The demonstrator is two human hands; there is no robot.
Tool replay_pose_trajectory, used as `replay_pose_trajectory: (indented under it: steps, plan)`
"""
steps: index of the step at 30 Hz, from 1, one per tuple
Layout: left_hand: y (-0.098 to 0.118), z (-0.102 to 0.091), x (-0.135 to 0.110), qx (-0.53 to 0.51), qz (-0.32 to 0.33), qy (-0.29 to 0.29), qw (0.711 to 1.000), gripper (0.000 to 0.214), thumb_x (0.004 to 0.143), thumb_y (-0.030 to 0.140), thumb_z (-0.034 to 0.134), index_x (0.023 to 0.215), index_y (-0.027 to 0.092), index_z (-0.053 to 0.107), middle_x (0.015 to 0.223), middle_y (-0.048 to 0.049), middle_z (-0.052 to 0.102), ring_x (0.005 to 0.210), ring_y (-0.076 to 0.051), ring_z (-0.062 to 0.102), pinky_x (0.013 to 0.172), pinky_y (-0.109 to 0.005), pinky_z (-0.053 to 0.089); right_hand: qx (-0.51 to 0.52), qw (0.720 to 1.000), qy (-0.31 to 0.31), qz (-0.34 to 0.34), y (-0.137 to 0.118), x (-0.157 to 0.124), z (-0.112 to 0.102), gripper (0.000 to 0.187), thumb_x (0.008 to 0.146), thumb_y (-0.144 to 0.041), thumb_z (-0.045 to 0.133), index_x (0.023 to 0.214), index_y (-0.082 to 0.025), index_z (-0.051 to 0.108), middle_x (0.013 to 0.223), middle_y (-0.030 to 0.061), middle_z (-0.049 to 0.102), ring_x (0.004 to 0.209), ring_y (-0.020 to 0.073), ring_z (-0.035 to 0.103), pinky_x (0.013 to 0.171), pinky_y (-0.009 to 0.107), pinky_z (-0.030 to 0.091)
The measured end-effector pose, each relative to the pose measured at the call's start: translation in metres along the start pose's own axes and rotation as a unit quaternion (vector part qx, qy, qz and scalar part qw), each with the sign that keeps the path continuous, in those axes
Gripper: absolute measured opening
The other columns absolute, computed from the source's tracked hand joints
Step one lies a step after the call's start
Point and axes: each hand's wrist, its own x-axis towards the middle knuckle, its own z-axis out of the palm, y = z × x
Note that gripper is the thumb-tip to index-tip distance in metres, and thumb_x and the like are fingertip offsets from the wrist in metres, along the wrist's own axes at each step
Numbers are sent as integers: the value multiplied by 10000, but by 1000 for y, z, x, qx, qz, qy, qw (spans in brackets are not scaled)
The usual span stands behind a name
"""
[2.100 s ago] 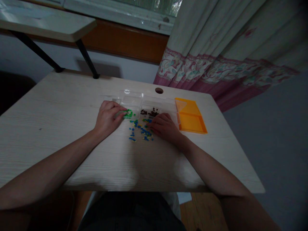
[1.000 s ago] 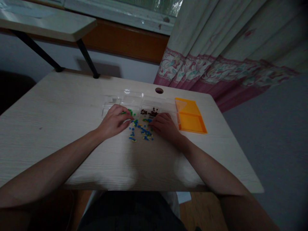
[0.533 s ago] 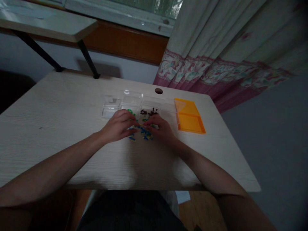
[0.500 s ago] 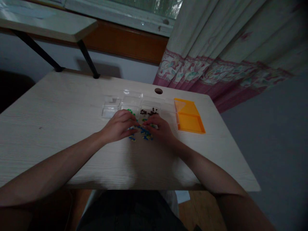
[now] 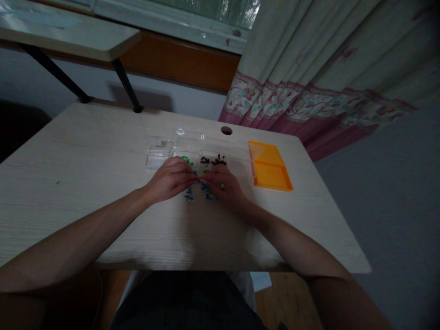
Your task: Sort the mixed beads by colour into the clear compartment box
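My left hand (image 5: 173, 178) and my right hand (image 5: 227, 183) meet fingertip to fingertip over a pile of small blue and yellow pieces (image 5: 207, 191) on the table. Both hands are closed in a pinch; whatever lies between the fingertips is too small to make out. A few more blue and yellow bits (image 5: 189, 197) lie just below my left fingers. Behind that hand, small green pieces (image 5: 186, 159) sit in a clear plastic box, partly hidden. Dark brown pieces (image 5: 218, 160) fill part of another clear box (image 5: 215, 145) beyond my right hand.
An open orange case (image 5: 273, 175) lies to the right of the clear boxes. At the left stands another clear box (image 5: 157, 160). The table (image 5: 103, 156) has a round hole (image 5: 226, 130) near its back edge, and a raised shelf (image 5: 68, 34) stands at the back left.
My fingertips have come closer together, and the left thumb and fingers have closed into a pinch. The boxes and the orange case have stayed in place.
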Motion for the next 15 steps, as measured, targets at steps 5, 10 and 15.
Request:
replay_pose_trajectory:
  steps: [5, 10, 15]
  plan:
    - [-5, -3, -2, 18, -24, 7, 1000, 173, 924, 340, 605, 976, 238, 735, 936, -48, 707, 948, -216, 610, 867, -395, 494, -40, 999, 0, -13, 2, 0, -1, 220, 958, -280, 561, 1087, -272, 739, 902, 53, 656, 905, 195, 591, 827, 364, 510]
    - [-16, -8, -3, 31, -89, 57, 994, 147, 904, 348, 631, 930, 251, 739, 900, -35, 714, 905, -202, 606, 863, -391, 473, -92, 995, 47, 6, 12, -2, -5, 241, 947, -220, 547, 1104, -250, 727, 918, 66, 672, 908, 212, 584, 840, 392, 494]
    - [-27, -12, -5, 49, -183, 126, 974, 146, 892, 332, 644, 873, 230, 747, 840, -46, 707, 866, -211, 594, 843, -401, 465, -120, 991, 58, 9, 26, -2, -27, 207, 931, -242, 564, 1066, -245, 722, 910, 59, 670, 908, 217, 581, 828, 398, 482]
